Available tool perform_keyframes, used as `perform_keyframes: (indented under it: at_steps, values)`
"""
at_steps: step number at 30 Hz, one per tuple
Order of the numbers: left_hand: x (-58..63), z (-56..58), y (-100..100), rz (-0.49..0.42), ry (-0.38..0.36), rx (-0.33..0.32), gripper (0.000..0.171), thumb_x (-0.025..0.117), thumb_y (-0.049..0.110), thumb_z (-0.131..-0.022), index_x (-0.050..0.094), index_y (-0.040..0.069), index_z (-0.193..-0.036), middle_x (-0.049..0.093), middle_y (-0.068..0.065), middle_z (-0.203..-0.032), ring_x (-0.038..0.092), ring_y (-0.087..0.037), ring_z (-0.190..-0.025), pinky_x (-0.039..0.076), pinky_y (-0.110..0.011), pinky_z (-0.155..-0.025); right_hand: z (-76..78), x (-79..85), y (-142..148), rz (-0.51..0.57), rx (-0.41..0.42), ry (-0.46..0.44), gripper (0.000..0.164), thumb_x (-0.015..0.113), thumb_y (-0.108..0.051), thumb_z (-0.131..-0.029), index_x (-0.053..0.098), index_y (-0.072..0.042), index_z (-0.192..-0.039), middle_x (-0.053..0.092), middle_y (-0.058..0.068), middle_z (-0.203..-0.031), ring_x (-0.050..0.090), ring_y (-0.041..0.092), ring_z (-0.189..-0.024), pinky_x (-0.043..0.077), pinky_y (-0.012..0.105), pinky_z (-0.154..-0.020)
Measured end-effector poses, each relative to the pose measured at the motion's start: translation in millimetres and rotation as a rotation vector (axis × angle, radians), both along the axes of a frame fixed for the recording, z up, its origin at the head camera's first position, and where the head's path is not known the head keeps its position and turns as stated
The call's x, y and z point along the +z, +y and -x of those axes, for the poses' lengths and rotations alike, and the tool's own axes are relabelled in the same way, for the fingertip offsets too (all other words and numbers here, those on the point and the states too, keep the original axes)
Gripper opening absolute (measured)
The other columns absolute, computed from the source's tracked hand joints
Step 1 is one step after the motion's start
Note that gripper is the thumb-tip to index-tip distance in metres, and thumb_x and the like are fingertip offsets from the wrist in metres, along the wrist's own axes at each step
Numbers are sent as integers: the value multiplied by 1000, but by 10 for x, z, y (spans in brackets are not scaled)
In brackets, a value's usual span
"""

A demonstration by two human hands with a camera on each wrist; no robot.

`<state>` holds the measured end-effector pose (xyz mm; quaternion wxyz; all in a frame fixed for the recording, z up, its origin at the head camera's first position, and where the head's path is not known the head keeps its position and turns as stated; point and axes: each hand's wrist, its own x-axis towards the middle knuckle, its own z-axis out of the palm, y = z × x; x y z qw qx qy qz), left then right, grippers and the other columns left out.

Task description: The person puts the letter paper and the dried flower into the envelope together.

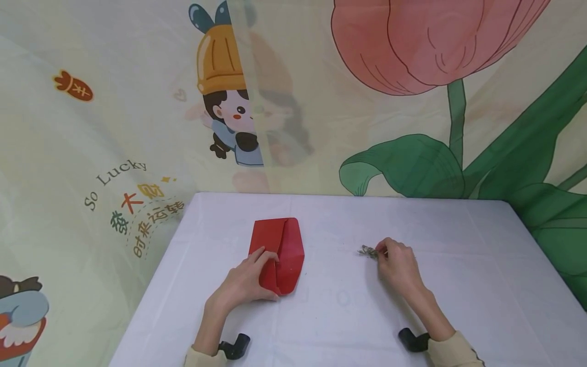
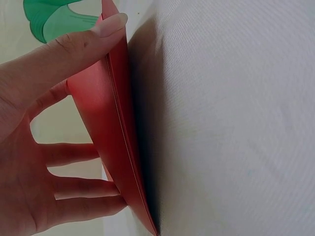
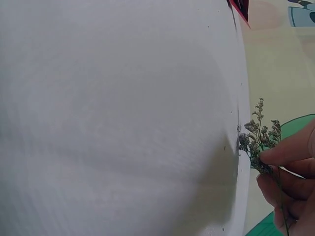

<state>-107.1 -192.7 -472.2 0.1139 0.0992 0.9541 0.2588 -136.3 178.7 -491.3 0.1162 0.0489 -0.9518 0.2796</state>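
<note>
Envelope [image 1: 290,250], red, one: left half of table [image 1: 330,311], gripped in your left hand [image 1: 246,279] | Sprig [image 1: 367,251], dry-looking, one: right half, pinched by your right hand [image 1: 401,266] | Risk: over-tight pinching could crumble the sprig.

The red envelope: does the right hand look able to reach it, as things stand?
Probably yes: only white tablecloth shows between the right hand and the red envelope. However, that hand pinches a small sprig, so gripping may be awkward.

Red envelope [image 1: 289,255] (white tablecloth [image 1: 330,326])
</note>
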Motion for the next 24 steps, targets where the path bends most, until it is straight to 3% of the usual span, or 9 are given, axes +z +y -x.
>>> perform_keyframes:
  at_steps: [9,24]
  values:
    - [-4,-2,-4,-1,5,-4,79,97,36,-64,55,32,-131,44,-14,-156,49,-39,-137,57,-60,-88,-1,-13,-5,6,6,-19,14,66,14,-84,68,3,-92,69,15,-81,65,28,-75,56,43,-68]
    - [12,-11,-3,-7,1,-2,78,97,36,-65,54,33,-130,44,-14,-157,48,-39,-137,57,-60,-88,16,-19,-39,52,5,-83,17,65,15,-86,65,3,-97,69,16,-88,66,26,-79,57,38,-69]
